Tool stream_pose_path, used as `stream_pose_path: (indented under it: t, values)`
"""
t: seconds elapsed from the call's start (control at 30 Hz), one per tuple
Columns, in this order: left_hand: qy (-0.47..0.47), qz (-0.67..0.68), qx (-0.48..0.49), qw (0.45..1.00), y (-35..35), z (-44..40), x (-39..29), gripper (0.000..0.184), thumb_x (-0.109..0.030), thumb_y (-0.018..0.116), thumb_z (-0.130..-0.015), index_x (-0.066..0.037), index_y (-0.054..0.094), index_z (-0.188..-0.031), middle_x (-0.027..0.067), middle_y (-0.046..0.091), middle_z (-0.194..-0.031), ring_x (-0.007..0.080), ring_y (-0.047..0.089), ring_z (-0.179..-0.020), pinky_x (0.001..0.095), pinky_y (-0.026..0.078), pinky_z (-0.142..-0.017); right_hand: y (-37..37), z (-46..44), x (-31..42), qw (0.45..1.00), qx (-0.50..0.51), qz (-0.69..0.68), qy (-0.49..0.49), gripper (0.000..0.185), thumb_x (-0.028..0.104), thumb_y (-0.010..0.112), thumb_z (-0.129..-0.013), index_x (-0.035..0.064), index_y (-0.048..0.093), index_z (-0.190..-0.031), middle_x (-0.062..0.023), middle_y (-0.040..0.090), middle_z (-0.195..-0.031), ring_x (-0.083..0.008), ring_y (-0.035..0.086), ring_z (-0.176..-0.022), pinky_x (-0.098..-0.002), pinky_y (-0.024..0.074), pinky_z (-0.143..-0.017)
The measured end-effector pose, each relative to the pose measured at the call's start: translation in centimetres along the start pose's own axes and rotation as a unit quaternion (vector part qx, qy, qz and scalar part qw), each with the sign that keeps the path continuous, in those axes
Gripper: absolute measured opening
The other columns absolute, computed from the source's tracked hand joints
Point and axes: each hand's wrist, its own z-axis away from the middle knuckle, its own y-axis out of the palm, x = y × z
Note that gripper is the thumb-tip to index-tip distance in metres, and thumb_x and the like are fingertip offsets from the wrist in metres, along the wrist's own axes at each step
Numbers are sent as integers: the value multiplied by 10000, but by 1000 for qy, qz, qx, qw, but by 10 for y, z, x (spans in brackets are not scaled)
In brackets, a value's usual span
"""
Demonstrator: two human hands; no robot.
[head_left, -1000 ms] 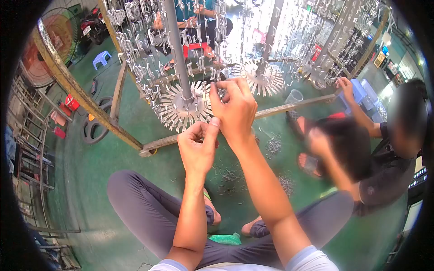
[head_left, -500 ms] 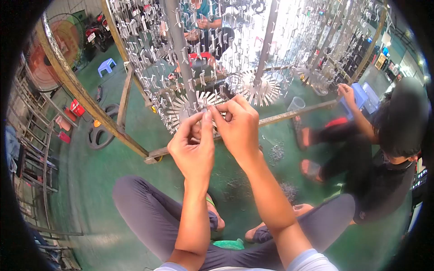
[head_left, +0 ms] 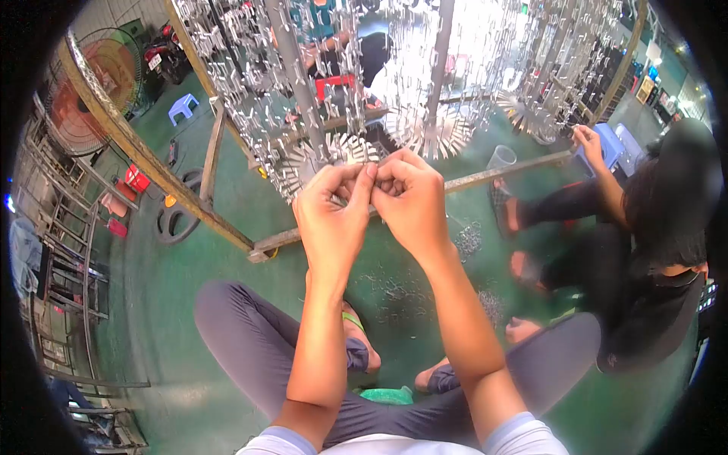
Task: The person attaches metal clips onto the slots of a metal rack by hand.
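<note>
My left hand (head_left: pixel 334 205) and my right hand (head_left: pixel 409 199) meet fingertip to fingertip in front of the lower end of a rack. Both are pinched; whatever they hold is too small or hidden to name. Just behind them is a round slatted metal disc (head_left: pixel 299 168) at the foot of a grey pole (head_left: pixel 299 83). Strands of small silvery metal pieces (head_left: pixel 254 95) hang around the pole. Farther right, a second slatted disc (head_left: pixel 428 135) sits under more hanging strands.
A wooden frame bar (head_left: pixel 504 170) crosses beyond my hands. Small metal pieces (head_left: pixel 394 292) lie scattered on the green floor. At right a seated person in black (head_left: pixel 644 303) reaches toward the rack; another person (head_left: pixel 322 34) sits behind it. A blue stool (head_left: pixel 183 108) stands left.
My right hand has come down from the strands, and both hands now meet at the fingertips. The person at right has lowered one hand toward the floor and leans with the head down.
</note>
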Motion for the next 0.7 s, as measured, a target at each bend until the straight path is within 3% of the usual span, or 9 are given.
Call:
stream_pose_path:
  t: [0.13,0.27,0.4,0.6,0.7]
  values:
    - [32,-38,19,999,0,-2,-2,191,-159,791,-934,26,779,-979,7,728,-792,42,559,-701,227,459,-618,-7,0,0,1000,-1,13,8,106,27,784,-785,-18,704,-838,-101,621,-775,-178,605,-606,-328,490,-568]
    - [3,-19,50,999,-2,-5,-3,177,-150,783,-939,17,787,-998,20,742,-820,43,586,-723,226,468,-618,-9,1,-5,999,1,-19,31,136,40,803,-788,-20,707,-864,-84,665,-817,-141,640,-632,-290,521,-587]
    - [8,-34,68,997,-2,-9,-3,176,-156,782,-941,14,787,-987,14,727,-798,41,574,-692,218,449,-586,-9,4,-8,990,20,-91,103,191,45,809,-805,-28,706,-948,-66,704,-892,-108,651,-685,-279,543,-613]
    - [4,-64,94,993,-9,-17,-2,197,-184,799,-928,12,784,-946,-3,696,-734,27,514,-600,217,392,-531,-25,0,-11,991,26,-130,8,325,39,796,-828,-23,701,-1132,-69,723,-1054,-99,652,-887,-268,550,-704]
    - [30,-72,110,991,-12,-19,-7,202,-195,796,-931,6,786,-942,-7,696,-731,28,520,-605,216,390,-534,-46,1,-29,982,103,-152,51,356,40,782,-845,-19,700,-1186,-71,722,-1080,-108,648,-933,-266,544,-735]
